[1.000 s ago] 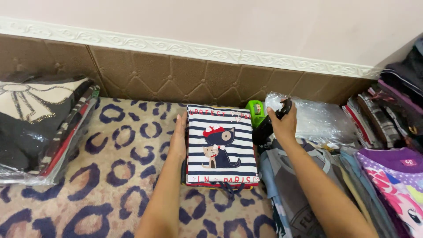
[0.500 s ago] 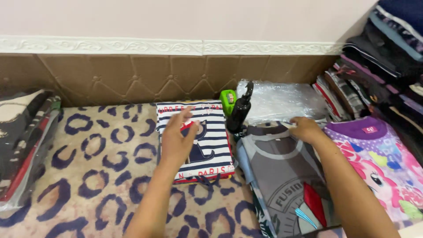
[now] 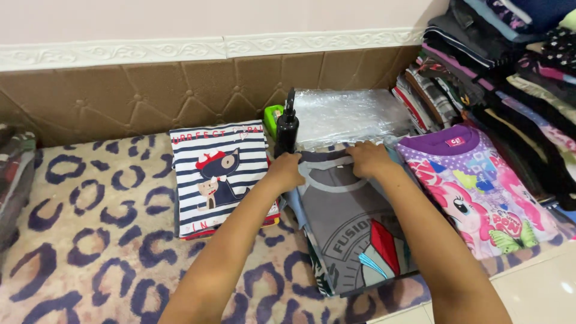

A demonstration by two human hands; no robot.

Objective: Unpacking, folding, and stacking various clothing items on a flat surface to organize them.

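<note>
So I'm pinching the grey printed t-shirt at its collar with both my left hand and right hand, just right of the striped folded shirt; gripping evenly is probably keeping it flat.

Single head-worn view, close, angled down toward wall.
</note>
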